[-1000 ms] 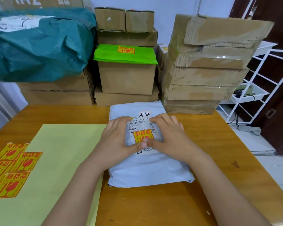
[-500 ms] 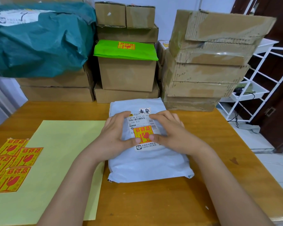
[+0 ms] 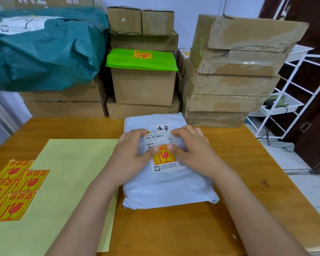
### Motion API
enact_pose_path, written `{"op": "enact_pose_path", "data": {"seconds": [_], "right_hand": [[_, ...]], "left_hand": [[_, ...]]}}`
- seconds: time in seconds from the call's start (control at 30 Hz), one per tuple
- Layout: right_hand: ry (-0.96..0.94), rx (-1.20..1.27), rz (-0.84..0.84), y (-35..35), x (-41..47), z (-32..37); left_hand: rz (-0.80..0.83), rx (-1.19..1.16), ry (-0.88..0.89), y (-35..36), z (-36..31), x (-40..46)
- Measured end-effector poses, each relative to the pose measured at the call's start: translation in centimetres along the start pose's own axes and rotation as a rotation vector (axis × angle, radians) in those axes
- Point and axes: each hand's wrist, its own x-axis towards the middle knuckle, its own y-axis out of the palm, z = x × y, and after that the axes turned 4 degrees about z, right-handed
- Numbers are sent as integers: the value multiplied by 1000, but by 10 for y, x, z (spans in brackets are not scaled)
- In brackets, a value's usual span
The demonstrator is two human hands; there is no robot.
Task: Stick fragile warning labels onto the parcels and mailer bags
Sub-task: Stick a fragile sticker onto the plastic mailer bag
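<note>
A pale grey mailer bag [image 3: 166,189] lies flat on the wooden table [image 3: 174,228] in front of me. It bears a white shipping slip with a yellow and red fragile label [image 3: 164,157] stuck across it. My left hand [image 3: 131,154] and my right hand [image 3: 194,150] rest on the bag on either side of the label. Both thumbs press on the label's top edge, and the fingers lie loosely bent on the slip. Several loose fragile labels [image 3: 13,189] lie on a yellow backing sheet [image 3: 72,182] at the left.
Cardboard parcels are stacked along the table's far edge, the tallest stack [image 3: 233,71] at right. A green mailer [image 3: 142,60] with a fragile label tops the middle boxes. A big teal bag [image 3: 44,47] lies at the back left. A white wire rack [image 3: 292,93] stands off the table's right.
Both thumbs have slid from the label's lower edge up to its top edge, uncovering the lower part of the label. The bag has stayed where it was.
</note>
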Motion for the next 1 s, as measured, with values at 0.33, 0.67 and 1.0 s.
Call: {"op": "enact_pose_path", "data": {"seconds": [0.33, 0.67, 1.0], "right_hand": [[-37, -227, -41, 2, -3, 8], [-44, -236, -33, 1, -4, 8], [-50, -244, -31, 0, -4, 6]], "left_hand": [[-21, 129, 5, 7, -3, -1], [-101, 49, 43, 9, 0, 2], [-131, -36, 51, 6, 3, 0]]}}
